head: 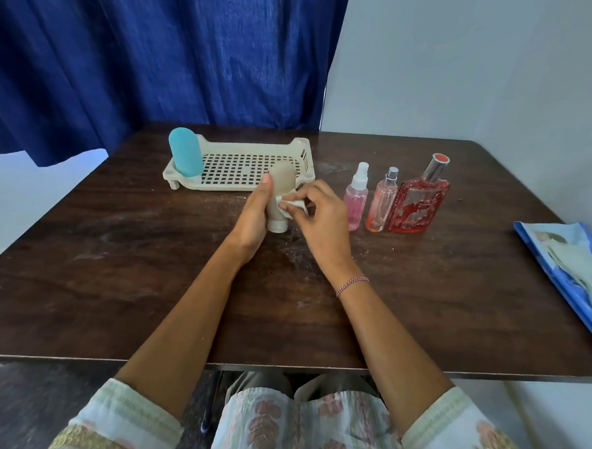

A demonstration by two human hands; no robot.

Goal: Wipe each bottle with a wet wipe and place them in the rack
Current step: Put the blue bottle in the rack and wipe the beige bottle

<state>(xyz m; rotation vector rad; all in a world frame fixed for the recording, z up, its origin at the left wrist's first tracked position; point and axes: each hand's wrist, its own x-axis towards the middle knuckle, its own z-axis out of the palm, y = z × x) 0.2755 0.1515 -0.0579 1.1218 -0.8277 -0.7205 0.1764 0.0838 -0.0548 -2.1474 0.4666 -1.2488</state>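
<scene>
Wiping under way

Left hand (253,213) is gripping the beige bottle (280,184) cap-down, fingers curled round it, in front of the rack (243,165) — right hand (325,219) is pinching the wet wipe (292,205) against its side. Blue bottle (185,152) is standing in the rack's left end

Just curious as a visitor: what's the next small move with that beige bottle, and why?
Likely slide the wipe along the beige bottle: the right hand pinches the wipe against it, and the left hand grips it. Only the blue bottle stands in the rack.
</scene>
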